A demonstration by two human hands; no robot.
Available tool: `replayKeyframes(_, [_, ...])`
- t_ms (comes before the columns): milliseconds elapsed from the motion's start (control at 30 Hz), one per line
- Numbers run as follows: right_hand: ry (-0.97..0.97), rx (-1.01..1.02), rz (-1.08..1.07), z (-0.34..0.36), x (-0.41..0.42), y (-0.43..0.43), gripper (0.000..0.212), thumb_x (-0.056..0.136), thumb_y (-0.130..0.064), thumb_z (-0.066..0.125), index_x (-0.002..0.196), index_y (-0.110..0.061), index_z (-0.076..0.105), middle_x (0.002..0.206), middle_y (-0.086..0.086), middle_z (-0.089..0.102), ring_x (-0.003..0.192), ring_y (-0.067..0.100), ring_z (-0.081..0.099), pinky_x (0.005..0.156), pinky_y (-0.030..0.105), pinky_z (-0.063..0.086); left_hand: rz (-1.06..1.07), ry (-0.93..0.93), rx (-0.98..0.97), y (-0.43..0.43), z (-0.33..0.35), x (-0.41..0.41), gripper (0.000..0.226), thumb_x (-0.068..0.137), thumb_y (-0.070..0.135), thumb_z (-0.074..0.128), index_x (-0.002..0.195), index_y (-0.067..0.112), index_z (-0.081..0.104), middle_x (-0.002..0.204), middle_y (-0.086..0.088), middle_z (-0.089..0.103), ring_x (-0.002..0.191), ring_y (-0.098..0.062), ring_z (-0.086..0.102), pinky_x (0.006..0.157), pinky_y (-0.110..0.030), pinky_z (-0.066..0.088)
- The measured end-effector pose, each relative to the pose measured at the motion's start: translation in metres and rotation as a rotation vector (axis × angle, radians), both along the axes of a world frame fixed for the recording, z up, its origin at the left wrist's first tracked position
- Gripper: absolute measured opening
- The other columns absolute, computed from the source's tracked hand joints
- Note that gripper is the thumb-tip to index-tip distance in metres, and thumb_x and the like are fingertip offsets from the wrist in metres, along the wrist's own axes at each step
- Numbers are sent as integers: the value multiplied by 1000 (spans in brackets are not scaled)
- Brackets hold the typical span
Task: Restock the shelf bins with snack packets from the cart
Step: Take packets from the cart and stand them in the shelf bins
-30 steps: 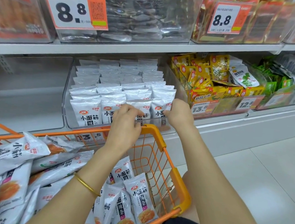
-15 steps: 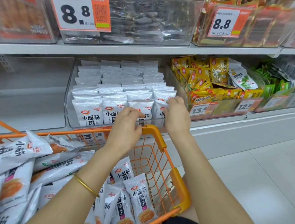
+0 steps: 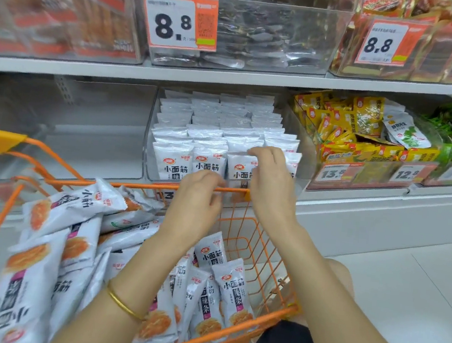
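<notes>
White foil snack packets (image 3: 209, 135) stand upright in close rows inside a clear bin (image 3: 147, 159) on the lower shelf (image 3: 372, 196). More of the same kind (image 3: 228, 294) lie loose and overlapping in the orange wire cart (image 3: 132, 187) parked against the shelf front.

The right hand (image 3: 271, 185) reaches over the cart rim into the bin, with its fingers (image 3: 264, 153) bent over the top edges of the front row. Whether they pinch one packet or merely press the row back cannot be told. The left hand (image 3: 195, 204), with a gold bangle (image 3: 123, 304) on its wrist, hovers at the rim just below the bin front. Its fingers are curled and motion-blurred, and whether they hold anything cannot be told either.

By appearance the packets are light, soft pillow pouches. The film looks smooth and probably somewhat slippery, the contents yield to pressure, and the sealed ends are flat and stiffer. A packet is best taken by its top seam or across its narrow width. Several could be gathered at once, though a loose stack would tend to slide apart. Packets standing in the bin will lean or topple if the row is disturbed, so one hand should brace the row while the other inserts.

The neighbouring bin of yellow packets (image 3: 346, 129) lies to the right and plays no part here.
</notes>
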State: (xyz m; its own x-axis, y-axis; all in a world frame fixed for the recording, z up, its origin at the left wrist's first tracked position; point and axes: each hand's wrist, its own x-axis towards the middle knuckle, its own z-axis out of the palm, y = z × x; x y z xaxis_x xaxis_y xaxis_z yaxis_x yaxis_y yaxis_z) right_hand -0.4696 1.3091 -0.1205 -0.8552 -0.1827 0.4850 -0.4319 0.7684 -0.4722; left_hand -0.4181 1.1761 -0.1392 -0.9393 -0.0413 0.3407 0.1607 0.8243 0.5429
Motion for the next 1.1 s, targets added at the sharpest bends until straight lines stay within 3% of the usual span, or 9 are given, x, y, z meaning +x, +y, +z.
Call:
replayKeyframes(133, [-112, 15, 323, -12, 25, -49, 36, 89, 0, 46, 121, -11, 56, 121, 8, 55, 107, 27, 56, 83, 43, 48, 175, 27, -205, -33, 3, 40, 24, 76, 1, 55, 92, 14, 69, 98, -3, 67, 94, -28, 56, 83, -36, 41])
replayKeyframes(267, [-175, -120, 437, -36, 52, -85, 33, 86, 3, 46, 115, -9, 58, 110, 7, 59, 101, 24, 57, 82, 39, 47, 387, 144, -325, -68, 18, 78, 24, 70, 8, 50, 82, 13, 69, 88, -6, 69, 85, -34, 56, 75, -43, 47])
replayKeyframes(333, [-175, -162, 450, -43, 62, -96, 32, 87, 2, 46, 115, -9, 58, 110, 5, 58, 99, 22, 56, 81, 38, 47, 458, 177, -356, -82, 29, 92, 24, 71, 9, 52, 87, 13, 69, 92, -9, 67, 88, -36, 55, 77, -44, 46])
replayKeyframes(467, [-178, -131, 432, -47, 73, -110, 28, 93, -3, 43, 118, -10, 55, 115, 5, 56, 101, 23, 55, 82, 41, 47, 597, -131, -473, -115, 41, 104, 34, 83, 17, 61, 116, 12, 59, 122, -14, 53, 114, -36, 41, 91, -42, 34])
replayKeyframes(633, [-226, -119, 375, -52, 88, -130, 29, 92, -4, 42, 117, -12, 54, 114, 6, 56, 99, 26, 55, 82, 41, 46, 644, -360, -475, -145, 17, 113, 51, 85, 30, 64, 127, 11, 44, 134, -14, 40, 126, -35, 32, 99, -43, 31])
replayKeyframes(900, [-250, -112, 471, -56, 120, -165, 37, 87, -1, 46, 121, -14, 52, 123, 4, 55, 105, 22, 55, 86, 37, 46, 760, -292, -605, -165, 13, 129, 41, 85, 26, 62, 122, 11, 52, 127, -14, 43, 123, -36, 35, 98, -43, 31])
replayKeyframes(1033, [-269, -152, 477, -59, 123, -177, 37, 86, -2, 47, 120, -14, 53, 121, 3, 55, 104, 20, 55, 87, 39, 46, 773, -200, -502, -178, 24, 137, 35, 89, 31, 56, 119, 13, 58, 126, -16, 45, 125, -36, 34, 98, -47, 32])
replayKeyframes(1100, [-302, -243, 479, -57, 124, -185, 34, 85, -3, 48, 117, -12, 54, 116, 1, 57, 100, 18, 55, 86, 36, 46, 750, -67, -415, -184, 28, 137, 36, 91, 38, 53, 113, 10, 59, 117, -20, 51, 118, -40, 40, 94, -49, 34])
